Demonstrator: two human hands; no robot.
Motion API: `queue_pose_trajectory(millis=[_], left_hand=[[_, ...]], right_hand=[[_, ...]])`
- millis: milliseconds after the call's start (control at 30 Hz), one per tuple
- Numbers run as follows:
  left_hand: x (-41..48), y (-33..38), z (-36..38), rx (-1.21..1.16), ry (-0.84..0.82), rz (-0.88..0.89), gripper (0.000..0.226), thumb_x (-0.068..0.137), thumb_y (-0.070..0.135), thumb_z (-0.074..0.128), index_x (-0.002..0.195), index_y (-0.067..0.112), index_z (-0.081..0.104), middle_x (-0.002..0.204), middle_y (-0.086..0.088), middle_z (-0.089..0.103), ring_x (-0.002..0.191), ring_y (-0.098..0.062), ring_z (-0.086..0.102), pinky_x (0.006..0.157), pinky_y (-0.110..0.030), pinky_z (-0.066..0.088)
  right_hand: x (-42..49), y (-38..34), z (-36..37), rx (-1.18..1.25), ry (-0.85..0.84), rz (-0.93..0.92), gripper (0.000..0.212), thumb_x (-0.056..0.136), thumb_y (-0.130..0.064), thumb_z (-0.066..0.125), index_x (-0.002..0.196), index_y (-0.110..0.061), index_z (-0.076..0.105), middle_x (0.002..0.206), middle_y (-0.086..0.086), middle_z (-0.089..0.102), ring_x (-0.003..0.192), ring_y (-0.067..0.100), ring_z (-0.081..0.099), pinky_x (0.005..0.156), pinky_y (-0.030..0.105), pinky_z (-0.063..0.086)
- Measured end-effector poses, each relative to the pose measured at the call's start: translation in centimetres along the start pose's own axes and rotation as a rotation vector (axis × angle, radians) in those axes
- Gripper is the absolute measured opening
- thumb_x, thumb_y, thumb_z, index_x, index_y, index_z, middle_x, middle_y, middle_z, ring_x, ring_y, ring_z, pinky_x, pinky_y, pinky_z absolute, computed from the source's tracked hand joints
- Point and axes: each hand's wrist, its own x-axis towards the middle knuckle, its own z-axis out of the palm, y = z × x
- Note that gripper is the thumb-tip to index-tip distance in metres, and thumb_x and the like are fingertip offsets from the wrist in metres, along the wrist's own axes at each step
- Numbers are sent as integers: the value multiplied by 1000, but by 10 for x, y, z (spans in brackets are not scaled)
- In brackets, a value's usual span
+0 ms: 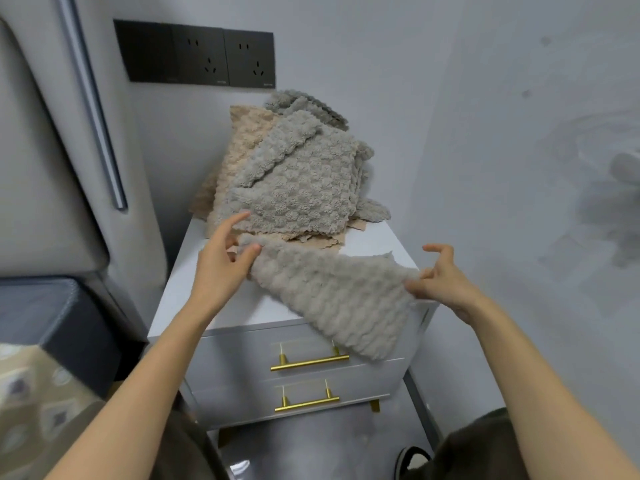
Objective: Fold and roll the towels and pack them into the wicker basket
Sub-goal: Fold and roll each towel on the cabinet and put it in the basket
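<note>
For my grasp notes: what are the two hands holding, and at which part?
One grey towel, stretched between them. The left hand pinches its upper left corner; the right hand pinches the opposite end of the same upper edge.

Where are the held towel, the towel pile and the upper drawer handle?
held towel [332, 292], head view, its middle.
towel pile [298, 181], head view, top grey towel.
upper drawer handle [310, 363], head view, gold bar's middle.

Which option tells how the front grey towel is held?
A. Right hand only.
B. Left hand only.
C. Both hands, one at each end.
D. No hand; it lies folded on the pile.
C: the left hand pinches one end of the grey towel and the right hand pinches the other, above the white nightstand.
</note>
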Motion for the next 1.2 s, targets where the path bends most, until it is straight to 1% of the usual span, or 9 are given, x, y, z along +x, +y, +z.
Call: queue_pose_trajectory(millis=[167,300,400,500,667,833,1033,1100,1200], left_hand=[[5,10,-11,-51,65,-7,31,89,25,66,119,31,59,85,6,55,77,-5,56,69,-14,47],[5,2,-7,-132,25,-191,9,90,28,64,97,28,69,84,4,63,83,-10,55,68,-16,44],[5,-3,-9,-180,-90,-326,10,86,27,68,96,30,70,93,3,64,87,-12,56,67,-26,46],[5,-3,-15,-179,-193,-381,32,76,17,79,105,28,71,103,4,60,98,-16,56,85,-31,49],[4,1,-19,-116,-84,-272,24,79,12,76,93,30,70,90,-6,62,71,-17,60,63,-19,52],[6,-2,-22,22,20,-202,8,78,21,77,81,28,73,76,-1,72,65,-16,67,70,-24,53],[10,4,-13,-67,-18,-244,20,92,27,60,89,7,62,73,2,58,63,-8,49,58,-16,40],[10,10,-11,-162,-34,-264,21,95,30,54,89,9,55,65,7,54,57,-6,47,56,-22,37],[9,24,-8,-262,-43,-225,19,98,30,48,83,19,50,60,4,52,48,-4,46,41,-18,34]], right_hand=[[-6,-18,-5,474,180,-149,50,93,-4,58,126,-20,23,88,6,70,67,6,64,64,21,53],[-6,-16,-3,582,45,-52,77,85,2,66,139,-28,19,97,12,67,84,12,66,72,27,55],[-7,-11,-2,362,-75,-53,101,75,12,72,142,-41,19,107,13,60,94,15,69,75,24,55],[-7,-7,0,182,51,-143,78,81,7,69,140,-26,32,96,12,68,85,14,69,75,20,56],[-1,-3,-6,60,193,-236,29,91,-1,58,118,-11,60,89,6,66,80,15,65,88,30,54],[4,-5,-2,54,178,-290,26,99,-3,44,115,-12,64,97,-2,64,88,6,64,86,17,53],[8,-1,3,-193,180,-308,30,99,-4,40,95,-5,70,94,9,70,89,22,66,91,38,53],[10,-4,2,-132,211,-308,30,99,-10,38,94,-2,66,92,12,67,88,27,63,91,43,52],[8,-14,1,193,274,-252,23,99,-13,38,97,-14,61,92,1,64,82,14,59,79,31,51]])
